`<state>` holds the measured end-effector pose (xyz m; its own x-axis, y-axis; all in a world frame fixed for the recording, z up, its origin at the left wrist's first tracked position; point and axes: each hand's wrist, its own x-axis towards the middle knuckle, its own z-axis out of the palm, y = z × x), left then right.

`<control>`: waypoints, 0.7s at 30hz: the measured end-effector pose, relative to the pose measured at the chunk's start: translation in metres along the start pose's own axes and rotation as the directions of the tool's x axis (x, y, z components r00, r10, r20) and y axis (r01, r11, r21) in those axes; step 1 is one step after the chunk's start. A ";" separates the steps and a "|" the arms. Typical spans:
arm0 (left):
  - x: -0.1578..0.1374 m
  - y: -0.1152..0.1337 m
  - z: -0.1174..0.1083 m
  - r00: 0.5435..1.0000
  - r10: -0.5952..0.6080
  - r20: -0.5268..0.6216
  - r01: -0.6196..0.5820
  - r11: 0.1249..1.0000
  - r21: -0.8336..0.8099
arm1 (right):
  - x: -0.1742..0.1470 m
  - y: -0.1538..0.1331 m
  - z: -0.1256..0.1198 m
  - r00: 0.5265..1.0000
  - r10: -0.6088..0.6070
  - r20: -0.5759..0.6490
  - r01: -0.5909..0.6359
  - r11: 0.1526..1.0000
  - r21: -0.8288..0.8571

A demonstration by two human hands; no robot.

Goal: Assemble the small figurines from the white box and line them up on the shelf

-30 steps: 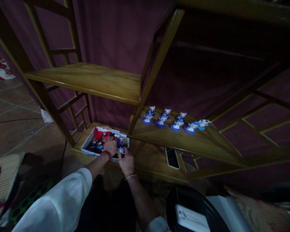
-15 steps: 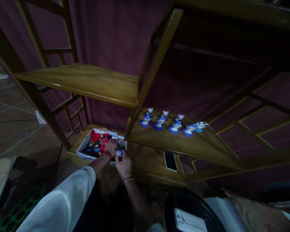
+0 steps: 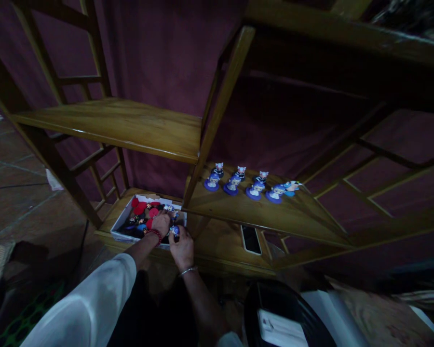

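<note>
My left hand [image 3: 161, 224], with a red bead bracelet at the wrist, reaches down into a shallow white box [image 3: 116, 232]. Its fingertips are lost among the small figurines, so I cannot make out whether they grip one. Red pieces [image 3: 140, 207] and dark and blue ones lie mixed in this box. Close beside it, at the box's right front corner, my right hand [image 3: 183, 250] pinches a small purple-haired figurine [image 3: 175, 231] between thumb and fingers.
On the shelf [image 3: 231, 209] to the right stand several purple-based figurines [image 3: 256, 190], with black-and-white ones [image 3: 241, 172] behind and a blue one [image 3: 291, 188] at the end. A phone [image 3: 251, 239] lies lower down. A wooden post [image 3: 220, 106] rises between the sections. A black stool-like object [image 3: 253, 303] stands near.
My view has shifted slightly, so the shelf sits further left. My left hand's fingers now look more drawn in among the figurines. My right hand still holds the purple-haired figurine.
</note>
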<state>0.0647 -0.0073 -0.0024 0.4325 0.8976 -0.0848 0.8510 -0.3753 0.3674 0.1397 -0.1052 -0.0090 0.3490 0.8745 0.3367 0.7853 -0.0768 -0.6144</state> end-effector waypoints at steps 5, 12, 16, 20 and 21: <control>-0.004 -0.005 -0.004 1.000 0.023 0.004 -0.023 1.000 -0.017 | -0.001 -0.002 -0.002 1.000 0.008 -0.019 -0.008 1.000 0.003; -0.014 -0.006 -0.015 0.998 0.013 -0.056 -0.015 0.999 -0.031 | -0.001 -0.005 -0.007 1.000 0.012 -0.013 -0.012 1.000 0.022; -0.023 -0.005 -0.018 0.995 -0.021 -0.096 0.013 0.997 -0.081 | -0.001 -0.005 -0.008 1.000 0.024 -0.001 -0.024 0.998 0.060; -0.033 -0.005 -0.018 0.985 -0.073 -0.159 0.041 0.979 -0.197 | 0.000 -0.004 -0.007 0.999 0.053 -0.012 -0.051 0.992 0.120; -0.036 -0.004 -0.018 0.981 -0.093 -0.171 0.053 0.973 -0.226 | 0.000 -0.004 -0.006 0.998 0.061 -0.016 -0.058 0.990 0.130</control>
<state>0.0404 -0.0336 0.0160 0.2940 0.9549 0.0415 0.7829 -0.2655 0.5627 0.1397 -0.1081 -0.0020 0.4042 0.8606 0.3098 0.6902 -0.0648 -0.7207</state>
